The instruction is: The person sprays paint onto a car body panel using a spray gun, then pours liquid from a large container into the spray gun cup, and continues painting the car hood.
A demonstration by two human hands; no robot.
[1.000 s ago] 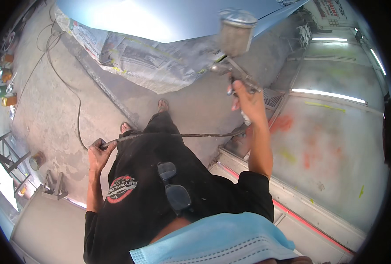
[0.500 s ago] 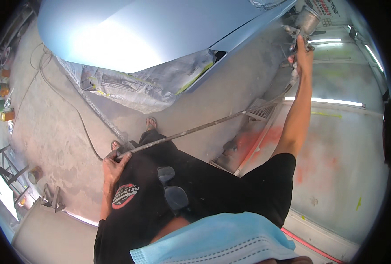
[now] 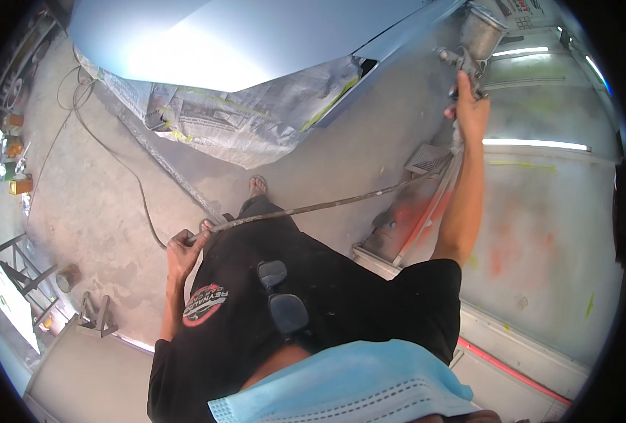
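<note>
At the upper right my right hand (image 3: 471, 106) is wrapped round the handle of a spray gun (image 3: 462, 60), which carries a metal paint cup (image 3: 482, 32) on top. The gun's nozzle end points left, toward the light blue car panel (image 3: 221, 42). From below its handle an air hose (image 3: 327, 205) runs down and left across my body. My left hand (image 3: 184, 252) grips that hose near my hip, and the rest trails away over the floor. Masking newspaper (image 3: 235, 127) hangs under the panel's lower edge.
Paint-stained wall panels (image 3: 531, 233) stand close on my right. A floor grate (image 3: 426, 159) lies near their base. Looped hose (image 3: 80, 95) crosses the concrete floor (image 3: 108, 204) at left. Beyond it are small containers (image 3: 20, 185), a can (image 3: 67, 278) and a metal stand (image 3: 95, 317).
My right hand and the spray gun have shifted slightly left. The car panel and floor appear a little higher and farther right in view. My left hand keeps its hold on the hose.
</note>
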